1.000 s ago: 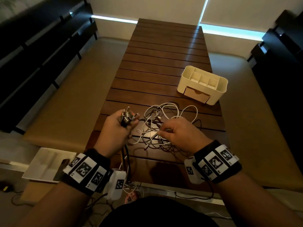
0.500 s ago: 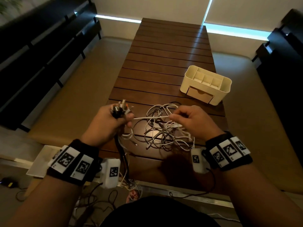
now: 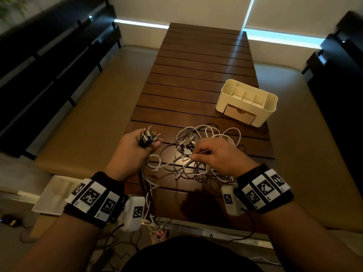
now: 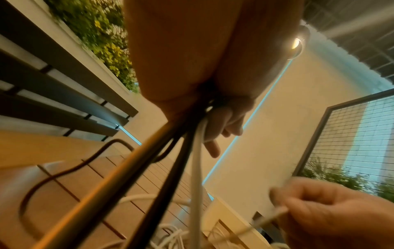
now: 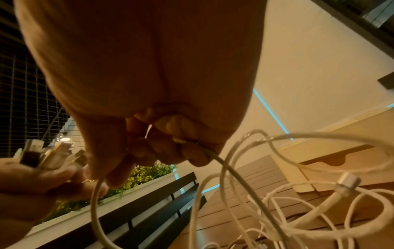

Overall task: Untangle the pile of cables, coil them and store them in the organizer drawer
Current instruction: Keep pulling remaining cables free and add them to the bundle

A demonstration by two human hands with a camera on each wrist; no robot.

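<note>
A tangle of white and grey cables (image 3: 198, 154) lies on the near end of the slatted wooden table (image 3: 196, 75). My left hand (image 3: 137, 148) grips a bundle of cable plugs (image 3: 147, 136), their cords (image 4: 192, 168) hanging down past the table's front edge. To its right, my right hand (image 3: 214, 156) pinches one white cable (image 5: 213, 155) above the pile. The cream organizer (image 3: 247, 103) stands at the table's right edge beyond the pile, its front drawer (image 3: 239, 114) closed.
Tan benches (image 3: 82, 122) run along both sides of the table. Dark slatted backrests (image 3: 39, 65) stand at far left and far right. A white tray (image 3: 53, 195) lies on the floor at the left, with loose wires (image 3: 157, 224) below the table's near edge.
My right hand dropped from the raised, stretched-out white cable back down over the pile. The left hand still holds the plug bundle in about the same place.
</note>
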